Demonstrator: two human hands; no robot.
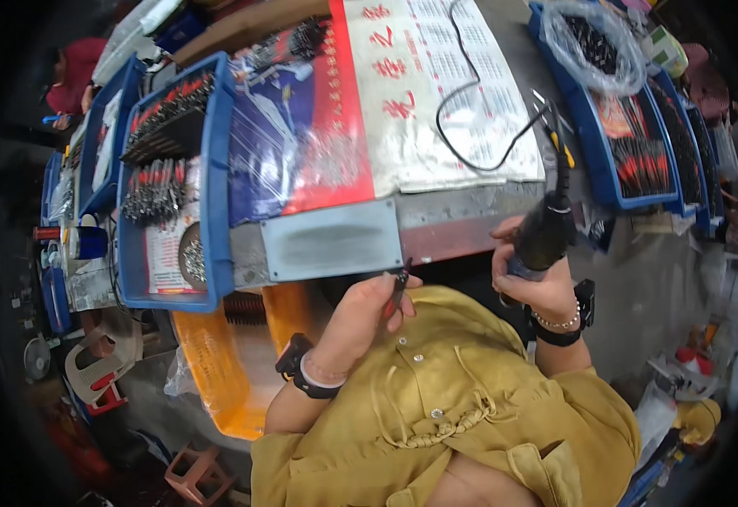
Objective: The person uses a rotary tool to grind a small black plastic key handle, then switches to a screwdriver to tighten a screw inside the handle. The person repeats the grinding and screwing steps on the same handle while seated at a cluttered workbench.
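My left hand (362, 314) is closed round a slim black-and-red piece (398, 289), whose exact kind I cannot make out. It is held at the near edge of the bench, in front of a pale metal plate (331, 240) with a dark smudge. My right hand (531, 275) grips a dark corded electric screwdriver (546, 232), blurred, its cable leaving from the top. The two hands are apart, and the screwdriver does not touch the piece.
At left, a blue tray (217, 169) contains black-and-red pieces and a round dish of small metal parts (192, 256). Another blue tray (631, 201) stands right. A black cord (441, 127) loops over the printed sheet (504, 93). An orange crate (217, 380) sits below left.
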